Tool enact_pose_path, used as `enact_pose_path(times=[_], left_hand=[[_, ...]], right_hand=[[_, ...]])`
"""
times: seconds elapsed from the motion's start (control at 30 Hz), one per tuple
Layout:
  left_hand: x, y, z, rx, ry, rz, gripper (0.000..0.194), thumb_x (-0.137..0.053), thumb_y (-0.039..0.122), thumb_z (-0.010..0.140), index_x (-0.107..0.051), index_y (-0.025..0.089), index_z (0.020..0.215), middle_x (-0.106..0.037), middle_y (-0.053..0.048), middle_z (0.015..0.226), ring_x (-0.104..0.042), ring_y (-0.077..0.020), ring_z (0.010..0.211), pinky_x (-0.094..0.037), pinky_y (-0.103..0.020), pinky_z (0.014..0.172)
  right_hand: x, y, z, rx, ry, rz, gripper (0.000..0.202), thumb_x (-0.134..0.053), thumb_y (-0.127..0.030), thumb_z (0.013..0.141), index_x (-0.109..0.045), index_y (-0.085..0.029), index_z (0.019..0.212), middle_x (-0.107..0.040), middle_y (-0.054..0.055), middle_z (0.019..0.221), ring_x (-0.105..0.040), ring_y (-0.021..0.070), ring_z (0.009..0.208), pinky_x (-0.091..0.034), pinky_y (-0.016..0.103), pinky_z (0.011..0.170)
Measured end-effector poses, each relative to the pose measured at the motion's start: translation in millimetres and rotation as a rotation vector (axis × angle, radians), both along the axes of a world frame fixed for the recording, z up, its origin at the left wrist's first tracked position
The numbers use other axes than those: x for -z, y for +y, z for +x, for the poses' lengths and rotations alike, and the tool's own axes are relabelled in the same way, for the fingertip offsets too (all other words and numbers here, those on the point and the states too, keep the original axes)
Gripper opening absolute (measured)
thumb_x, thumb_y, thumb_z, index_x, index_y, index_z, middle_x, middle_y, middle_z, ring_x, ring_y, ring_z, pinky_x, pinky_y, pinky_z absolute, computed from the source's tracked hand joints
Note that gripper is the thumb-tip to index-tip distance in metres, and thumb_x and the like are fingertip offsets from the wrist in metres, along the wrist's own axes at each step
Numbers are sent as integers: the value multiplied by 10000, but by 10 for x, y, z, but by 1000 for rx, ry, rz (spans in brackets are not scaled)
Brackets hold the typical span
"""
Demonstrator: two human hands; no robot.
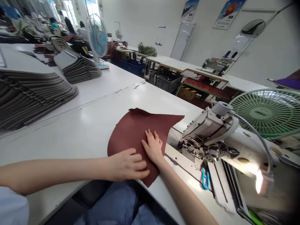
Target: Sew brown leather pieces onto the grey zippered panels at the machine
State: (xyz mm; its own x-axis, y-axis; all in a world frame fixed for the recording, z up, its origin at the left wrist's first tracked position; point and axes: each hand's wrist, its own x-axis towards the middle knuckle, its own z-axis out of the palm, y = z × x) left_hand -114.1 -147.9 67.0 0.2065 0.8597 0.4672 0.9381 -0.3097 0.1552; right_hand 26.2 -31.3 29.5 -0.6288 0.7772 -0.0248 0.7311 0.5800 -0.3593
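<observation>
A dark red fabric piece [126,134] lies on the white table, with a curved left edge and a pointed corner at the upper right. My right hand [153,147] rests flat on its right part, fingers spread. Across its lower part lies my left hand [130,165], fingers apart and slightly bent, palm down on the cloth. A small dark tab [131,109] shows at the fabric's top edge. Just right of the fabric stands a sewing machine [211,131], its lamp [260,182] lit.
Stacks of grey pieces [79,68] stand on the white table [98,122] at the left, beside a white fan [97,37]. Blue scissors [205,178] lie by the machine. A green fan [260,112] is at the right. Crates [164,82] sit behind.
</observation>
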Motion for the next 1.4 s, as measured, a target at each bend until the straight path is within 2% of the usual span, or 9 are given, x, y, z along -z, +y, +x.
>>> enact_pose_path(times=[0.1,0.27,0.47,0.7,0.93,1.03,1.2,1.3,1.4], left_hand=[[-196,-78,-244,318,346,134,320,-508,164,901,-634,293,1165,-704,-3,1002,-614,-164,892,-485,-283,786],[-498,-164,-521,187,537,371,283,-493,134,925,-600,188,1181,-646,-69,1120,-546,-206,1064,-442,-370,913],[-404,-374,-738,193,480,73,162,-500,61,880,-621,157,928,-615,-61,861,-534,-159,781,-460,-284,676],[-352,-219,-901,18,330,287,178,-488,78,913,-623,192,894,-615,-73,1065,-520,-244,1116,-475,-383,900],[-466,-307,-1068,336,238,-250,295,-536,-20,739,-639,218,880,-693,2,822,-604,-137,711,-442,-274,618],[-443,-499,-1013,340,270,-479,243,-621,51,670,-637,238,826,-665,26,660,-597,-158,620,-367,-299,507],[-292,-644,-679,290,343,-423,193,-669,269,753,-644,203,932,-716,-73,885,-651,-245,755,-436,-378,590],[-171,-586,-623,412,160,-593,64,-591,219,853,-648,246,864,-725,-3,868,-674,-188,742,-416,-314,497],[-166,-542,-796,479,-174,-760,82,-623,314,861,-650,269,798,-731,49,841,-694,-158,791,-470,-254,546]], right_hand=[[-44,40,37,-26,39,-70,494,-390,-384,984,-439,-244,1455,-369,39,1551,-213,296,1464,-271,568,1115],[-57,-21,20,-126,16,43,478,-382,-384,985,-496,-226,1420,-395,41,1534,-280,313,1434,-337,540,1075],[31,-101,-42,-157,-81,254,537,-419,-387,960,-438,-194,1460,-351,65,1558,-281,331,1424,-364,521,1039],[103,-130,-102,-144,-114,354,524,-321,-382,987,-440,-203,1464,-374,57,1548,-306,326,1409,-376,481,1023],[203,-124,-116,-148,-87,458,557,-288,-408,970,-458,-192,1454,-399,59,1533,-318,322,1402,-393,485,998],[215,-140,-174,-185,-53,458,570,-278,-418,964,-471,-178,1443,-410,61,1525,-338,328,1394,-405,496,992],[182,-50,-166,-259,33,331,549,-337,-432,936,-519,-218,1408,-466,68,1487,-365,340,1389,-416,536,1005],[192,146,33,-367,146,225,525,-307,-333,940,-511,-229,1413,-469,57,1486,-404,264,1385,-416,455,1055],[238,379,245,-248,163,345,605,-269,-152,870,-485,-234,1429,-420,43,1519,-409,244,1385,-389,460,1069]])
